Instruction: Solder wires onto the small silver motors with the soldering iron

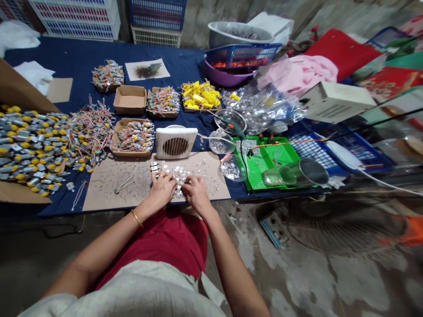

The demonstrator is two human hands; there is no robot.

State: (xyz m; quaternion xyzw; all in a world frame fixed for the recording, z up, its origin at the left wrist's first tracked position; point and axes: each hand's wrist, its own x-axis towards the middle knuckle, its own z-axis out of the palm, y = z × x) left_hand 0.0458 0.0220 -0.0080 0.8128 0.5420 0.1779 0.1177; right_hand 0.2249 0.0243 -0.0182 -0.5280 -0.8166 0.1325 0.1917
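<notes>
Both hands rest low over a brown cardboard sheet [105,193] at the table's front edge. My left hand [161,189] has its fingers curled down and together, just below a short row of small silver parts with dark marks [154,167]; what lies under the fingertips is hidden. My right hand [197,193] is closed in a pinch beside it, and whatever it grips is too small to make out. Many tiny shiny metal pieces [180,172] lie scattered between and beyond the hands. A wired piece [125,182] with pale leads lies to the left.
A white-framed vent-like box [176,143] stands behind the sheet. Small motors [29,145] are heaped at left, near cardboard trays of wired parts [134,136] and yellow pieces [201,96]. Right are a bowl of metal bits [231,169] and a green basket [254,174] holding cups.
</notes>
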